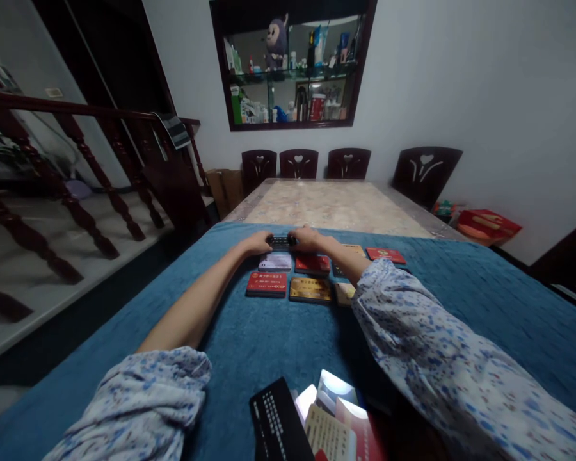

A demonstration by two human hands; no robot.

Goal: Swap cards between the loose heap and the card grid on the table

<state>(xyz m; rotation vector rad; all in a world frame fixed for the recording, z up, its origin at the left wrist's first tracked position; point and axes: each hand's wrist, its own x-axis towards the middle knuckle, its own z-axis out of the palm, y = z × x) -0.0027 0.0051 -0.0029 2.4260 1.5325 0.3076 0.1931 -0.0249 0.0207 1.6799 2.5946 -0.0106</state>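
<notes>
My left hand [257, 243] and my right hand [305, 239] reach to the far row of cards. Between them lies a black card [281, 242], gripped at its left and right ends; whether it is one card or a stack is hard to tell. Nearer me are a lilac card stack [275, 261] and a red one [312, 264]. The front row has a red stack marked DCEP [267, 285], a gold stack [310, 289] and a pale one [345, 294], partly behind my right sleeve. A yellowish card [354, 250] shows past my right wrist, with a red card [386, 255] farther right.
Loose cards lie close to me, among them a black card [279, 419] and a beige card [330, 434]. A blue cloth [173, 307] covers the table's near part. Chairs [299, 164] stand beyond the table, and a railing [77, 137] runs along the left.
</notes>
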